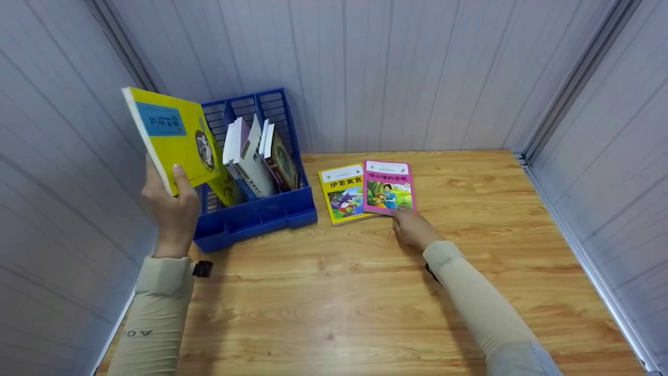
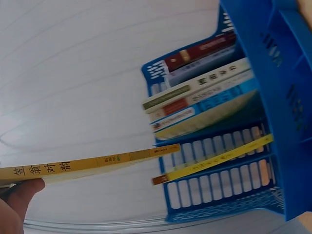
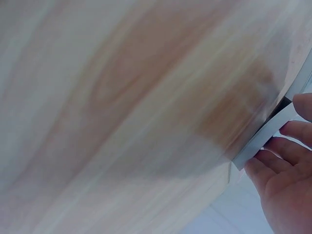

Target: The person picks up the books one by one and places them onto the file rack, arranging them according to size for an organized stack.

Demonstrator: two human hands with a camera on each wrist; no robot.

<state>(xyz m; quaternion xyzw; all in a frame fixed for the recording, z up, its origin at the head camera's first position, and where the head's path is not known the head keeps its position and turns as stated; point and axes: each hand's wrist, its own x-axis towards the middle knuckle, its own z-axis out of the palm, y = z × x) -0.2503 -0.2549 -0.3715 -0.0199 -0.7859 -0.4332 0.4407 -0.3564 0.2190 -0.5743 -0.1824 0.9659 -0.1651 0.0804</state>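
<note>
My left hand (image 1: 172, 211) holds a yellow book (image 1: 182, 151) up at the left side of a blue book rack (image 1: 266, 209), thumb on its cover. In the left wrist view this book's spine (image 2: 97, 163) faces the camera, near a thin yellow book (image 2: 214, 160) leaning in the rack. My right hand (image 1: 416, 230) grips the lower right edge of a pink book (image 1: 389, 190), which overlaps another yellow book (image 1: 343, 201) on the table. In the right wrist view the fingers (image 3: 278, 163) meet the book's white page edge (image 3: 263, 139), with the thumb opposite them.
Several books (image 1: 255, 167) stand in the middle and right compartments of the rack. The wooden table (image 1: 334, 292) meets a pale panel wall (image 1: 396, 78) at the back, with similar walls on both sides.
</note>
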